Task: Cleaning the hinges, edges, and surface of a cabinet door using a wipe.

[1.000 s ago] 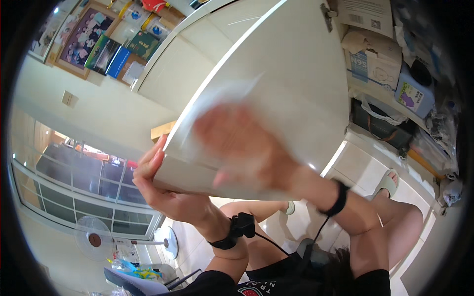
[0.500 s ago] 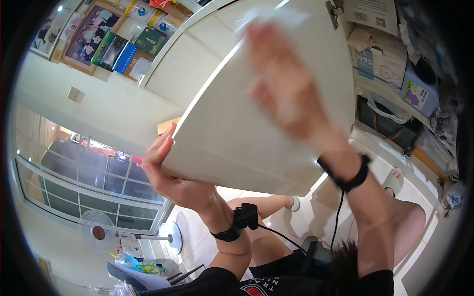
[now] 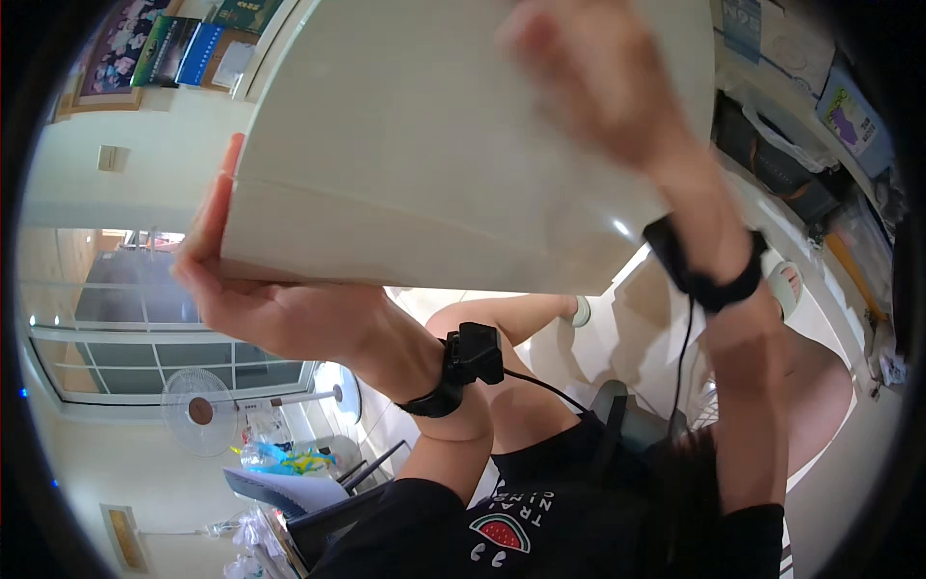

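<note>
A large cream-white cabinet door [image 3: 405,154] stands swung out in front of me and fills the upper middle of the view. My left hand [image 3: 280,314] grips its lower left corner, with the fingers along the left edge and the palm beneath the bottom edge. In front of the door's face is my right hand [image 3: 617,92], smeared by motion and partly cut off by the top of the view. What its fingers hold, if anything, cannot be made out. Each wrist wears a black strap with a small device and a cable.
To the right, open shelves hold a blue bottle [image 3: 857,125], a dark bag [image 3: 772,159] and boxes. A white fan [image 3: 200,412] stands at lower left near a windowed partition [image 3: 145,376]. Books [image 3: 198,53] and a framed photo are at upper left. My bent legs are below the door.
My view has shifted, so the door and my left hand sit further left and higher. My right hand has moved across the door; a whitish blur at its fingertips earlier is out of view now.
</note>
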### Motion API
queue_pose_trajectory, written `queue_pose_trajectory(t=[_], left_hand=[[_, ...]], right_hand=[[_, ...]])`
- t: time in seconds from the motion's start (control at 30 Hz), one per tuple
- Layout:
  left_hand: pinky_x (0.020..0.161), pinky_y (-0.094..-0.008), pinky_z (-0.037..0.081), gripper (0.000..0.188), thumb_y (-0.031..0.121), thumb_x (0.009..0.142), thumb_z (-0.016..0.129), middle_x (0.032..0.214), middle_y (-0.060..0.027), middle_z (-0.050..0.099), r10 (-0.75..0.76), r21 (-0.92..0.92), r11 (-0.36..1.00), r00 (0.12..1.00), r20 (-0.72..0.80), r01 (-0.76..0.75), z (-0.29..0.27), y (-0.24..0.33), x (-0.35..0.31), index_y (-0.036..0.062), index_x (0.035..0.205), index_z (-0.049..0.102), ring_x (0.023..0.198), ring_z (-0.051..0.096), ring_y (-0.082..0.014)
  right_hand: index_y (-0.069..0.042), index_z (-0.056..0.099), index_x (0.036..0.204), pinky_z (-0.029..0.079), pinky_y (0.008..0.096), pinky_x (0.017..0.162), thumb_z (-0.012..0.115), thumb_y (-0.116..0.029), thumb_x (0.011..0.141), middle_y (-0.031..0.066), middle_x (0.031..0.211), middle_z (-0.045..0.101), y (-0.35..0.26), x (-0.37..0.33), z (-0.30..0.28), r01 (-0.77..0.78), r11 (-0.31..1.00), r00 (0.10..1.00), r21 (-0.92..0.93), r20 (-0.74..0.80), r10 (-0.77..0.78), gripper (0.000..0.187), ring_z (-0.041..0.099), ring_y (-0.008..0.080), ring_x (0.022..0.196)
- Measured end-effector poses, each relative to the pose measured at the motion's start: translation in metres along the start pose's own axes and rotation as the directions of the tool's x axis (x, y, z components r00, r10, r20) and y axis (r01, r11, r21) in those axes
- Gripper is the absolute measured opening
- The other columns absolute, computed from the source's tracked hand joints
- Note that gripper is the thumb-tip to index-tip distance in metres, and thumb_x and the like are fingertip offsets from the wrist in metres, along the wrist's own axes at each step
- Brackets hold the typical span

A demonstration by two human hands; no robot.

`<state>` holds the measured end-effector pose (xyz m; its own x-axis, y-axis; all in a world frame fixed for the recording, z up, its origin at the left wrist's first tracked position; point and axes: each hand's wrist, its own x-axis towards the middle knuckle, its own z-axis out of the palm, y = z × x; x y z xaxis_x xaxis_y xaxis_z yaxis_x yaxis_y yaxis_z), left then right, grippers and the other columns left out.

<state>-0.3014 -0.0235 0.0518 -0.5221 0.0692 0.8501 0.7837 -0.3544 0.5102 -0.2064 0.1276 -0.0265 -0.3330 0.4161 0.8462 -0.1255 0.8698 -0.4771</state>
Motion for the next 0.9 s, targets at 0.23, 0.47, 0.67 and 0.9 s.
queue_pose_trajectory(t=[0.23, 0.47, 0.67, 0.9], left_hand=[[0.077, -0.0381, 0.054, 0.054, 0.033, 0.093, 0.02, 0.098, -0.0251, 0.062, -0.034, 0.028, 0.999, 0.999, -0.035, 0.035, 0.007, -0.005, -0.003, -0.0061, 0.094, 0.058, 0.089, 0.062, -0.0285], [0.07, -0.0352, 0.059, 0.04, 0.027, 0.091, 0.024, 0.083, -0.0145, 0.062, 0.045, -0.073, 0.996, 0.999, -0.005, -0.045, 0.003, -0.004, -0.004, 0.004, 0.089, 0.057, 0.078, 0.064, -0.0204], [0.073, -0.0345, 0.059, 0.043, 0.028, 0.09, 0.022, 0.083, -0.0148, 0.064, 0.046, -0.028, 0.999, 0.999, 0.011, -0.046, -0.001, 0.006, -0.005, 0.0038, 0.091, 0.058, 0.082, 0.064, -0.0221], [0.071, -0.0302, 0.059, 0.045, 0.027, 0.09, 0.024, 0.088, -0.0167, 0.065, 0.059, -0.158, 0.987, 0.993, 0.105, -0.041, -0.005, -0.003, -0.001, 0.0027, 0.088, 0.061, 0.081, 0.065, -0.0229]], right_hand=[[-0.016, 0.054, 0.122, 0.038, 0.0413, 0.094, 0.067, -0.038, 0.067, -0.0002, 0.122, 0.055, -0.01, -0.174, 0.085, -0.009, 1.0, 0.991, -0.025, 0.133, 0.013, 0.061, 0.054, 0.0194, 0.105], [-0.013, 0.056, 0.119, 0.038, 0.0386, 0.092, 0.07, -0.034, 0.062, 0.0001, 0.122, 0.055, -0.036, -0.117, 0.058, 0.098, 0.995, 0.991, -0.019, 0.093, -0.096, 0.063, 0.054, 0.0189, 0.104], [-0.013, 0.056, 0.12, 0.035, 0.0426, 0.098, 0.068, -0.035, 0.066, 0.0033, 0.125, 0.053, -0.036, -0.118, 0.063, 0.133, 0.991, 0.991, -0.01, -0.013, -0.134, 0.059, 0.05, 0.0232, 0.114], [-0.01, 0.053, 0.122, 0.037, 0.044, 0.096, 0.07, -0.033, 0.065, 0.0046, 0.123, 0.054, -0.029, -0.163, 0.058, 0.01, 0.995, 0.973, -0.1, 0.229, 0.013, 0.064, 0.052, 0.0209, 0.11]])
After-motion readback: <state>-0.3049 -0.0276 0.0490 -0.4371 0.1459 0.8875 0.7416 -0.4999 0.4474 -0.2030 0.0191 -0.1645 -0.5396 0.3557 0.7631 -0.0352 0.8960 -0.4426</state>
